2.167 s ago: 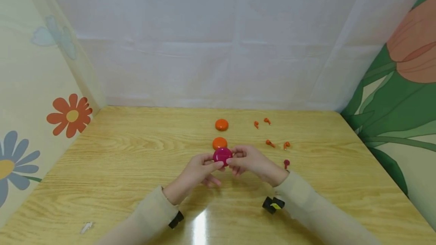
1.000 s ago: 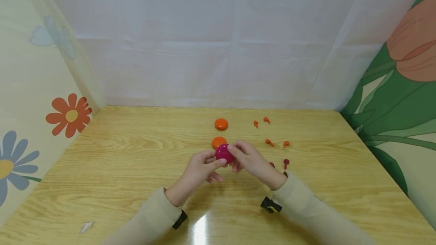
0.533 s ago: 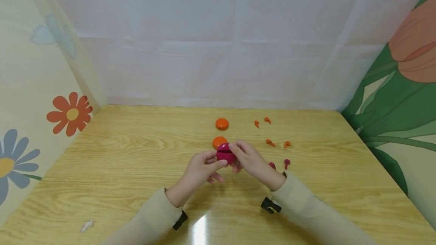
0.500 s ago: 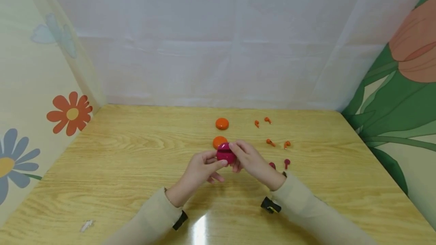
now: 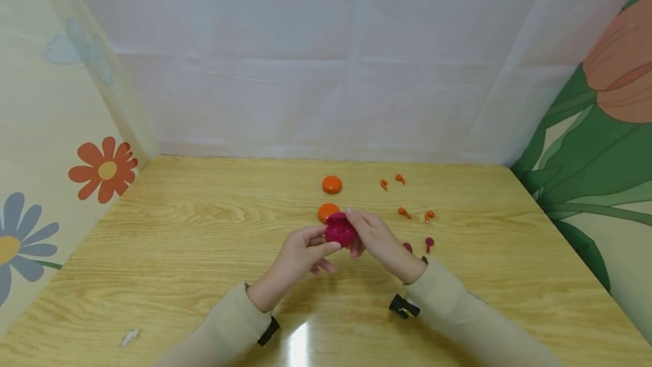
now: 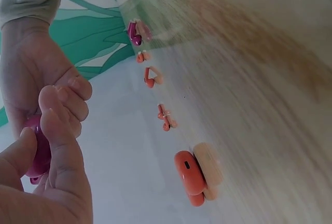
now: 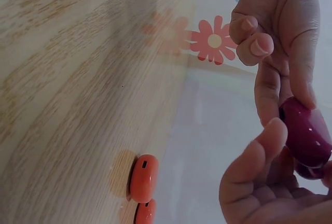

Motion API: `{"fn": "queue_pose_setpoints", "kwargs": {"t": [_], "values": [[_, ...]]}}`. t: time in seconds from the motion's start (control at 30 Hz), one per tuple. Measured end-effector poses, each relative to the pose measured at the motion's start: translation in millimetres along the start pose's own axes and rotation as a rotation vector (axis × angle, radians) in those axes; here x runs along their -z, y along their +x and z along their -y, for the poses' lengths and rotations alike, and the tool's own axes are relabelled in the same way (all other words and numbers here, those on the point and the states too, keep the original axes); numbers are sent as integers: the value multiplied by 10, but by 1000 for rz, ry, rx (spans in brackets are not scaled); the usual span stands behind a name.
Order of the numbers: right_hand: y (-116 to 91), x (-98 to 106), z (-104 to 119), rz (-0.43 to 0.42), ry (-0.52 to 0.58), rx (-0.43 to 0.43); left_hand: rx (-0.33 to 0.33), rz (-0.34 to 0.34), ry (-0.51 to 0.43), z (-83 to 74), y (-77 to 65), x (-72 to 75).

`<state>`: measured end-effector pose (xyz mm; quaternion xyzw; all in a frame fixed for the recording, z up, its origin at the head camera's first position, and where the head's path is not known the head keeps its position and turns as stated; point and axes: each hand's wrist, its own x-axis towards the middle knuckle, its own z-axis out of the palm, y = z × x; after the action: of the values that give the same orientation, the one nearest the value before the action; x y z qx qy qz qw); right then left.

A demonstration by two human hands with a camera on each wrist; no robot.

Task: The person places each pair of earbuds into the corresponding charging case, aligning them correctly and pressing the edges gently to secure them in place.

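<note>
A glossy magenta earbud charging case [image 5: 340,237] is held above the table, its lid tipped up on the far side. My left hand [image 5: 300,251] grips the case from the left, thumb on its near face and fingers behind. From the right, my right hand [image 5: 379,242] holds it, with the thumb at the raised lid and the fingers behind. In the right wrist view the case [image 7: 306,133] spans between the fingers of both hands. Two magenta earbuds lie by the right wrist: one earbud [image 5: 429,244] in full view, the other earbud [image 5: 407,247] partly hidden by that wrist.
Just beyond the hands sits an orange earbud case [image 5: 327,212], with a second orange case [image 5: 332,184] farther back. Several orange earbuds [image 5: 404,213] lie to the right on the wooden table [image 5: 214,214]. A white cloth backdrop [image 5: 254,101] stands at the table's far edge.
The magenta case was closed and has turned slightly and moved a little right. Its lid has swung up under the right thumb. The right forearm's shift has uncovered part of a magenta earbud.
</note>
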<state>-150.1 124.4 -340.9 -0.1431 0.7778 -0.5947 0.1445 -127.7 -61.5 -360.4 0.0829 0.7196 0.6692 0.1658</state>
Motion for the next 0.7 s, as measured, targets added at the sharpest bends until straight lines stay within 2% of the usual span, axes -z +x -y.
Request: {"fn": "queue_pose_setpoints", "kwargs": {"t": [0.3, 0.5, 0.7], "values": [[-100, 126, 5, -39, -51, 4, -11, -19, -13, -20, -9, 18], [-189, 277, -1, -102, -99, -41, 7, -51, -12, -12, -36, 46], [-296, 428, -32, -164, -99, -88, 32, -66, -14, 12, -38, 68]]}}
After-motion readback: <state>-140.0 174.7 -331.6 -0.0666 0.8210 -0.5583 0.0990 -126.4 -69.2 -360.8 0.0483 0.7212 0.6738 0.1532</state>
